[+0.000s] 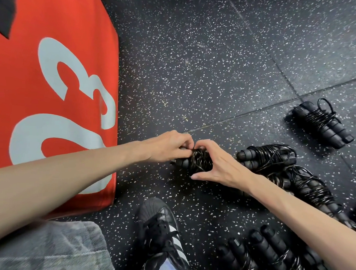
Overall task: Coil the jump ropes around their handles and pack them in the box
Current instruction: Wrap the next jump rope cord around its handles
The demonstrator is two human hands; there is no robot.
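A black jump rope bundle [198,161], cord wound around its two handles, sits low over the speckled floor between both hands. My left hand [168,146] pinches the cord at the bundle's top left. My right hand [214,163] wraps the bundle's right side, thumb beneath it and fingers over the top. Several other coiled black ropes lie on the floor: one at the far right [322,121], a pile just right of my hands [275,158], and more at the bottom right [269,261]. No packing box is visible.
A large red padded block [51,87] with pale numerals stands at the left, close to my left forearm. My black shoe [161,235] with white stripes is below the hands. Grey fabric [49,250] covers the bottom left.
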